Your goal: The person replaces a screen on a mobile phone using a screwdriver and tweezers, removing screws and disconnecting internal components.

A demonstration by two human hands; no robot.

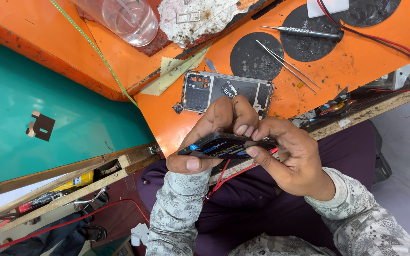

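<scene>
A dark smartphone (pixel 224 147) with a lit screen is held edge-on between both hands, just over the near edge of the orange work mat (pixel 347 66). My left hand (pixel 205 137) grips its left end, thumb along the near edge and fingers curled over the far side. My right hand (pixel 285 156) pinches its right end with thumb and fingertips. Just beyond the hands, a grey phone back cover (pixel 214 92) with a camera cut-out lies flat on the mat.
Metal tweezers (pixel 285 64) and a screwdriver (pixel 304 32) lie on round black pads on the mat. A clear plastic bottle (pixel 124 16) and a crumpled cloth (pixel 195 16) sit at the far side. Red and black wires (pixel 395 45) run along the right. A teal surface (pixel 24 95) lies to the left.
</scene>
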